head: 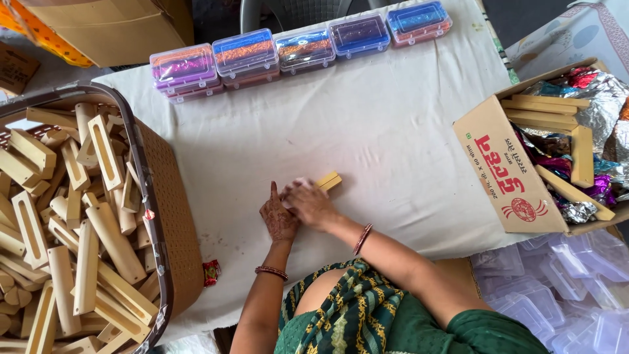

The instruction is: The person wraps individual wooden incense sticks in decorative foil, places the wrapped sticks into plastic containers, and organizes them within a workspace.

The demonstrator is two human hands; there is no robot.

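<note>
My right hand (pixel 310 204) grips a small tan wooden block (pixel 329 180) that rests on the white cloth-covered table (pixel 393 131); only the block's far end shows beyond my fingers. My left hand (pixel 278 217), patterned with henna, lies right beside the right hand, index finger pointing up, touching the near end of the same block or the right hand; which of the two is hidden. Bangles sit on both wrists.
A brown basket (pixel 171 216) full of several slotted tan wooden pieces stands at left. Several clear plastic boxes (pixel 246 54) with coloured contents line the far edge. A cardboard box (pixel 508 174) with wooden pieces and foil sits at right; empty clear boxes (pixel 557 288) lie below it. A small red wrapper (pixel 211 272) lies near the basket.
</note>
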